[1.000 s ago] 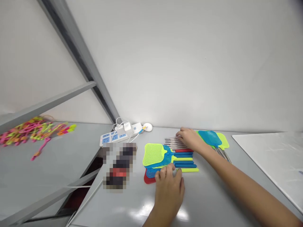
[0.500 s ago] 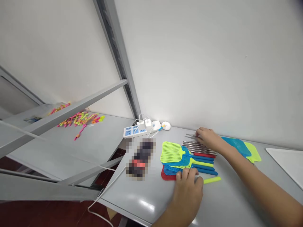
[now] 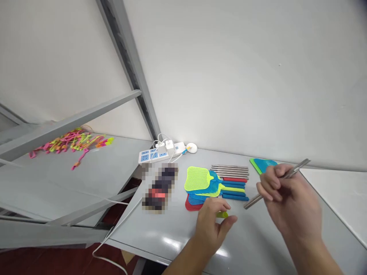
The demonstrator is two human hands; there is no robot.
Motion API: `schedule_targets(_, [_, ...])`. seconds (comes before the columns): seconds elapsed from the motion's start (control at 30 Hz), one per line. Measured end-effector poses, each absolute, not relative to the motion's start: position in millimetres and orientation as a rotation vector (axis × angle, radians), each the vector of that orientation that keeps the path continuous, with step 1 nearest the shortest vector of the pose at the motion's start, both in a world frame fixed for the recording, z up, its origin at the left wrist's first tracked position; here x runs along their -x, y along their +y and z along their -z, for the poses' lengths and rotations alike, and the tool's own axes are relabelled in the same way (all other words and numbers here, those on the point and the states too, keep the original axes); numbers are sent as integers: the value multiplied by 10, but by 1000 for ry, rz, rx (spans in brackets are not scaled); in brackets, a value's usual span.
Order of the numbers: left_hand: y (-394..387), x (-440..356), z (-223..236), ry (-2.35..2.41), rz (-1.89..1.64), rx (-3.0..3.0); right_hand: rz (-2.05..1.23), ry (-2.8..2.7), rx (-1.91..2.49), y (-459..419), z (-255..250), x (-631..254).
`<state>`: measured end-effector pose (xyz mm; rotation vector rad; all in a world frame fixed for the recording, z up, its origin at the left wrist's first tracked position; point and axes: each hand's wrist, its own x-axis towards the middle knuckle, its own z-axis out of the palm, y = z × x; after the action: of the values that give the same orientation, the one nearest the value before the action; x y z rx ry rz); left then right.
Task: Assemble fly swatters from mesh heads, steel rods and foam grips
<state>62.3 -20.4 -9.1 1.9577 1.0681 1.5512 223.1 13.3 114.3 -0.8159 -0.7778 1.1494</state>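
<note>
My right hand [image 3: 289,202] is raised over the table on the right, its fingers closed around a shiny metal rod [image 3: 295,169] held at a slant. My left hand [image 3: 210,225] is low at the near side of the fly swatter heads, fingers curled around a yellow-green handle [image 3: 222,214] whose end shows between thumb and fingers. Beside it lies a stack of mesh fly swatter heads [image 3: 197,178] in yellow-green, blue and red. Several blue, red and yellow-green handles [image 3: 233,194] lie to their right. Behind these is a row of metal rods [image 3: 229,172].
Blue and green swatter heads [image 3: 262,165] lie near the wall behind my right hand. A white board [image 3: 338,194] is at the right. A power strip [image 3: 149,156] with cables and a pixelated object [image 3: 160,189] are left. Colourful small items [image 3: 77,141] lie beyond the metal frame [image 3: 134,72].
My right hand has come back from the wall side and now holds a metal rod up. The yellow-green handle has shifted into my left hand. The view has swung slightly right.
</note>
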Motion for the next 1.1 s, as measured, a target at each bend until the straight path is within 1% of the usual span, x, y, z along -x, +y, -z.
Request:
schedule_targets(0.07, [-211,-642,127,1077,-1467,-1915,-1227,-712,754,41,-1163,-2123])
schedule_targets(0.3, [-223,-672,109,1133,-1289,-1829,-1284,-768,662,-69,-1042,-1866])
schedule_targets(0.47, [-221,-673,136,1132,-1285,-1732,-1182,-880,667,-115,-923,-1806])
schedule_targets(0.7, [-234,-728,278,1042,-1313,-1570,-1212,-883,672,-108,-901,-1797])
schedule_targets(0.93, [-288,-834,198,966,-1272,-1500,-1213,-957,745,-144,-904,-1803])
schedule_targets(1.1, [-407,-908,119,1026,-1241,-1470,-1367,-1058,888,-186,-856,-1756])
